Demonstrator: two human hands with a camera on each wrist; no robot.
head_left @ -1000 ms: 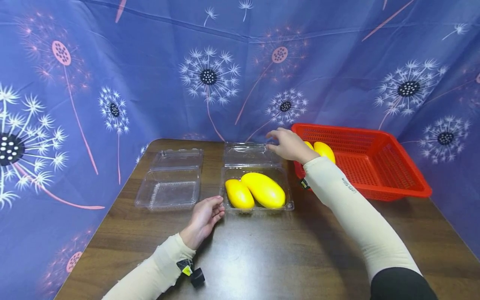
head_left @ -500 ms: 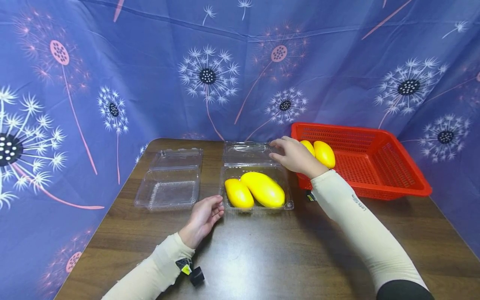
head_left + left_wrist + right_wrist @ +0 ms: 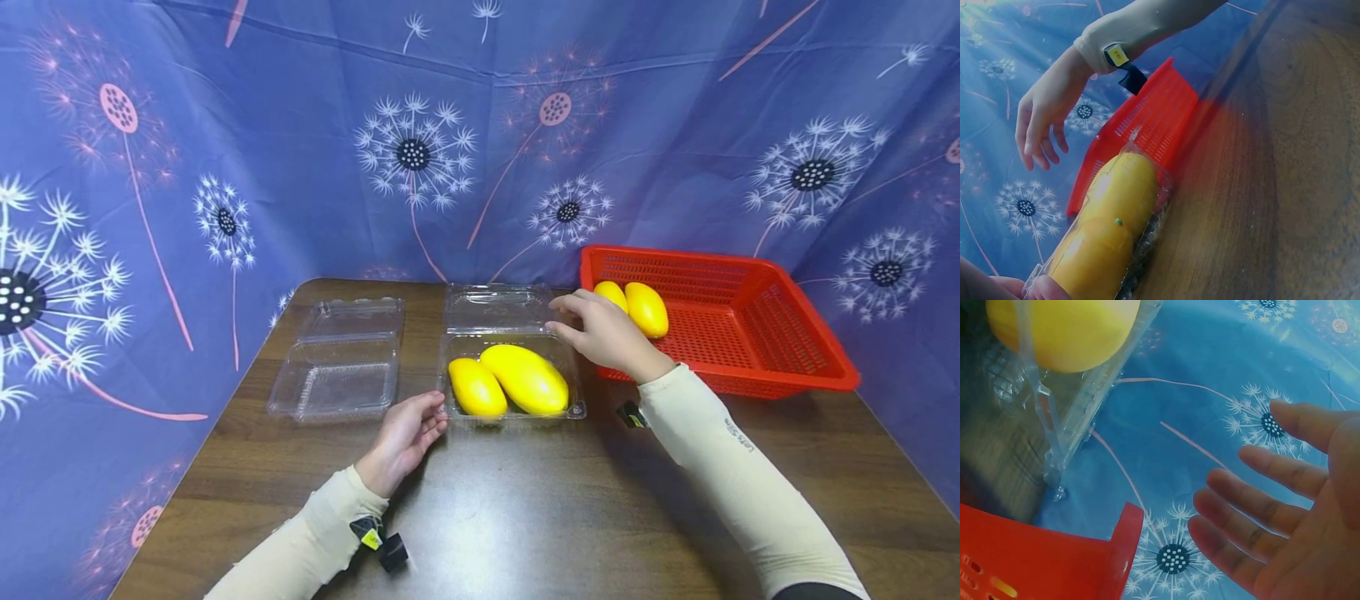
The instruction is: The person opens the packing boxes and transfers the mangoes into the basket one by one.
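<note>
A clear plastic clamshell container lies with its lid folded back. Inside it are two yellow mangoes, a smaller one at left and a larger one at right. My left hand pinches the container's front left rim; in the left wrist view its fingertips show at that edge. Over the gap between the container and the red basket hovers my right hand, holding nothing. The right wrist view shows its fingers spread and apart from everything.
The red perforated basket stands at the right, with two mangoes visible at its left end. A second clear container, also lying open, sits at left on the wooden table. A patterned blue cloth hangs behind.
My right hand has moved from beside the raised lid rightward and toward me, uncovering more of the mangoes in the basket. The left hand stays at the container's rim.
</note>
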